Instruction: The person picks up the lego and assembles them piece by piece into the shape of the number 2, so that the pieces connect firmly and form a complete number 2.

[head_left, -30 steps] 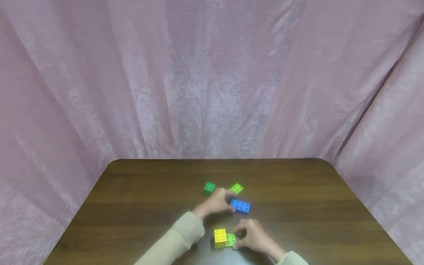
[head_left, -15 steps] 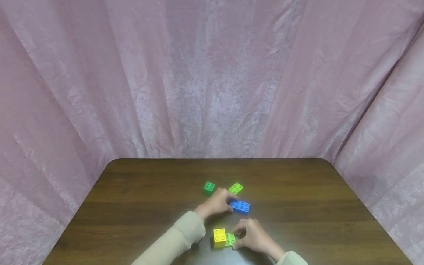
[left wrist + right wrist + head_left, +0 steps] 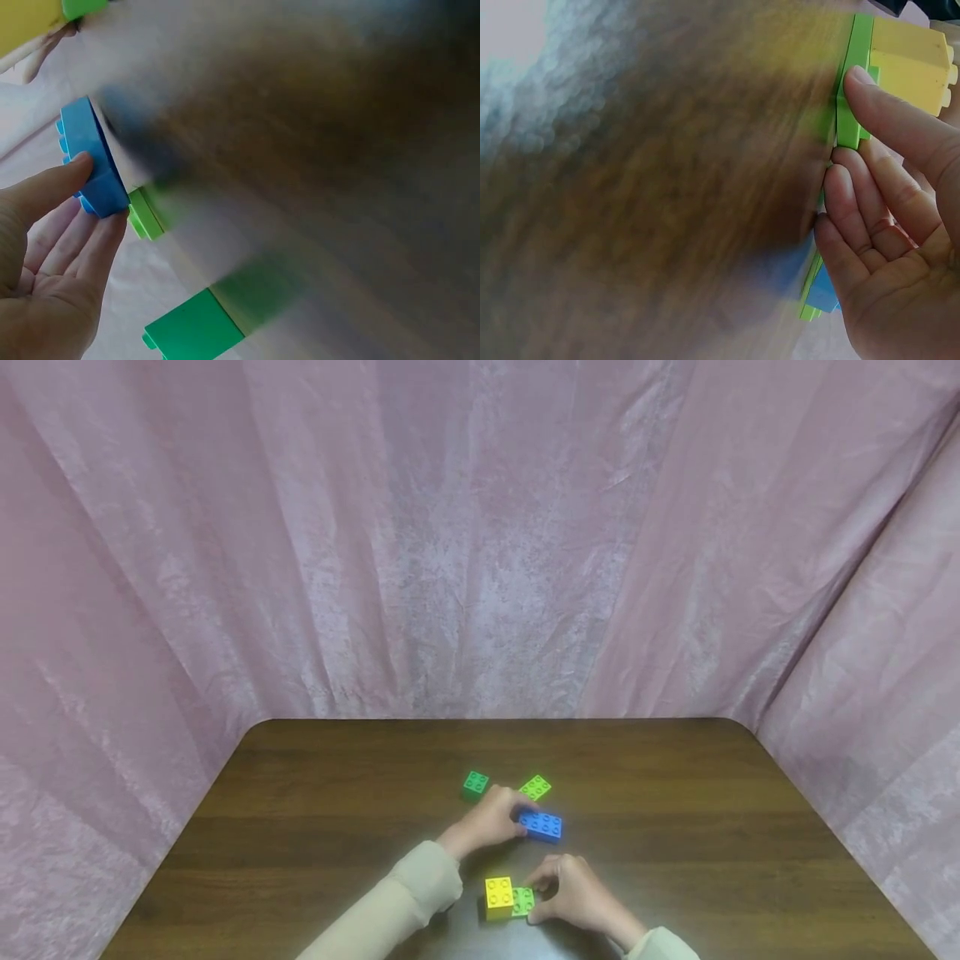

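My left hand point(image 3: 491, 817) grips the left end of a blue toy building brick point(image 3: 543, 827) between thumb and fingers. In the left wrist view the thumb lies on the side of the blue brick point(image 3: 96, 154); whether its underside fully meets the table I cannot tell. Nearer the front, my right hand point(image 3: 576, 893) pinches the right end of a thin light green brick point(image 3: 522, 902), as the right wrist view also shows. A yellow brick point(image 3: 498, 897) sits on the left part of that light green brick, studs up.
Beyond the left hand lie a dark green brick point(image 3: 476, 783) and another thin light green brick point(image 3: 536, 787), partly covered by the hand. All rest on a brown wooden table point(image 3: 315, 793) with rounded far corners. A pink curtain point(image 3: 480, 543) hangs behind it.
The blue brick has shifted very slightly left with the left hand's fingers on it. The right hand and the yellow and light green bricks stay in place.
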Demonstrator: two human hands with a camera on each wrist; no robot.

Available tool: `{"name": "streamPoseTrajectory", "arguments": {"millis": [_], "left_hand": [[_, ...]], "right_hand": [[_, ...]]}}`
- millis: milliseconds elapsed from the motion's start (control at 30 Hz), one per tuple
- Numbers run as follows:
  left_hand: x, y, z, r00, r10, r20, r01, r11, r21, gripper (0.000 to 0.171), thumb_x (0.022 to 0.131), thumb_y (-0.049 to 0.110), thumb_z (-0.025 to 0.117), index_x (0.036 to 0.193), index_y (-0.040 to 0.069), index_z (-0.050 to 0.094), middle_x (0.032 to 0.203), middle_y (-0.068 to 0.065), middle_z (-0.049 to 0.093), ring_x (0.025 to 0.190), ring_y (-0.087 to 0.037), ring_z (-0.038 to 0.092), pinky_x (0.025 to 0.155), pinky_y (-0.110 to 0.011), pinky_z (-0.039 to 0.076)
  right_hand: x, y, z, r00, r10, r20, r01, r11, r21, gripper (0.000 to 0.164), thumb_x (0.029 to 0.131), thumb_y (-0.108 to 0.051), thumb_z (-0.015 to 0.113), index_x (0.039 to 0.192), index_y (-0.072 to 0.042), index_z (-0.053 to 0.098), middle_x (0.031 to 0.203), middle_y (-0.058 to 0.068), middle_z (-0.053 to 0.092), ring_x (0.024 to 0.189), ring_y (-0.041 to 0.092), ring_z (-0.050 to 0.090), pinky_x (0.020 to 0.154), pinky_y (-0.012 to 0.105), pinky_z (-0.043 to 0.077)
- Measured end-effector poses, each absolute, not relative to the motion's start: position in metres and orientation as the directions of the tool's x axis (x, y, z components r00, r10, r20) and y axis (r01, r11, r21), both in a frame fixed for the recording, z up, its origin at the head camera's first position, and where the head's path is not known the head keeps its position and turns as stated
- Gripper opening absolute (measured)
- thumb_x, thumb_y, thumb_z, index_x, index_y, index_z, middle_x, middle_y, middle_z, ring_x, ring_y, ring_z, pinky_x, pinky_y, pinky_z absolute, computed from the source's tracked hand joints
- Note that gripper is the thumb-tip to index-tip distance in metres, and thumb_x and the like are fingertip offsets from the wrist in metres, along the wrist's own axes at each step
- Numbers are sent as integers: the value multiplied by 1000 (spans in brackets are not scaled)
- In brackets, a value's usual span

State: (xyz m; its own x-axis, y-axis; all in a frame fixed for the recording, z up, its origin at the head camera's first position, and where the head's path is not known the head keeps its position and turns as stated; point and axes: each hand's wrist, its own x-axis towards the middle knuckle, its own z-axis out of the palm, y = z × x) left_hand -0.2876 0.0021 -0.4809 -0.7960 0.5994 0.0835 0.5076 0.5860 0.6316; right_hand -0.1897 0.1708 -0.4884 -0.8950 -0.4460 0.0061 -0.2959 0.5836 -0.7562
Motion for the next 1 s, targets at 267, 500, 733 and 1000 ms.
{"name": "streamPoseTrajectory", "arguments": {"millis": [267,500,733,1000], "left_hand": [[-281,-8,-480,-832,546,98,448,557,699,42,80,0,73,120,-3,63,117,-17,70,109,-28,67,92,-34,56],[-274,-16,-471,-845,525,98,418,535,734,42,82,4,73,121,-5,62,119,-19,68,110,-29,66,93,-37,56],[-267,-24,-468,-842,523,133,449,542,710,39,82,6,74,118,-4,65,118,-16,69,110,-27,65,95,-36,55],[-257,-32,-454,-854,502,136,434,542,720,39,83,7,73,120,-2,64,114,-12,68,104,-24,64,91,-33,56]], "right_hand": [[-189,170,-490,-888,-458,22,-314,572,-757,34,60,-14,88,91,-6,75,79,1,70,70,2,58,65,18,49],[-190,171,-490,-890,-454,45,-330,574,-749,34,59,-15,89,90,-6,75,78,-1,69,69,0,58,65,18,49],[-189,170,-489,-899,-438,10,-299,596,-746,34,61,-16,88,91,-8,76,80,-1,70,71,1,58,65,19,49],[-191,168,-487,-903,-430,-19,-273,606,-747,33,62,-15,87,92,-8,75,81,-1,70,71,2,58,66,19,49]]}}
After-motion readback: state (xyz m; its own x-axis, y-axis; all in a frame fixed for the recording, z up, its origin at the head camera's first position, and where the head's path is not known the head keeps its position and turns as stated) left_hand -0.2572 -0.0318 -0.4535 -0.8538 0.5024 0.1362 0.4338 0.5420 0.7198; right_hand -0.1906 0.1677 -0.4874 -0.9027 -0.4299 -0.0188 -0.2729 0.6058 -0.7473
